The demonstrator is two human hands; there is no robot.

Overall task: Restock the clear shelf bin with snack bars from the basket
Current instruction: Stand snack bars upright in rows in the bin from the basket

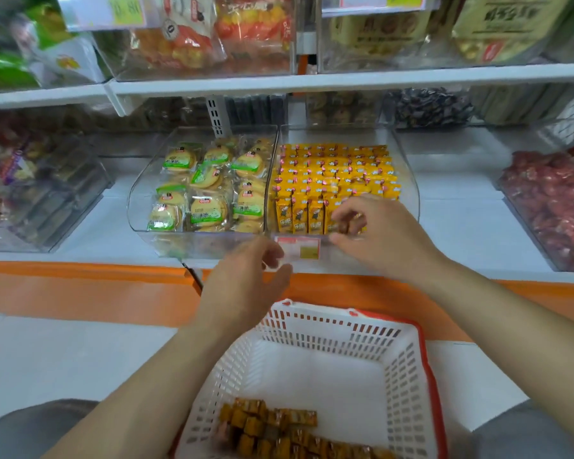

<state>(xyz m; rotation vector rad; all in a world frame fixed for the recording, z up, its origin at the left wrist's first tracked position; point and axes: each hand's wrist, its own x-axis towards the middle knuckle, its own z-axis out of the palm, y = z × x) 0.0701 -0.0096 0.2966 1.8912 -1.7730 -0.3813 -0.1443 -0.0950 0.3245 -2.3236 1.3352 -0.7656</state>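
Shelf-front: my right hand [380, 238] pinches a snack bar [344, 225] at the clear bin's [410, 190] front; left hand [246, 279] hovers relaxed, empty.

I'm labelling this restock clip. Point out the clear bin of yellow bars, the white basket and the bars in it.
clear bin [408, 180]: head view, right side wall.
white basket [328, 329]: head view, far slotted wall.
snack bars [279, 432]: head view, middle of the pile.

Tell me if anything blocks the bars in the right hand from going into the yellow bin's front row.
Nothing visible does. The right hand pinches snack bars, blurred, right at the front row of the clear bin. The left hand hovers lower, in front of the price tag, off that path.
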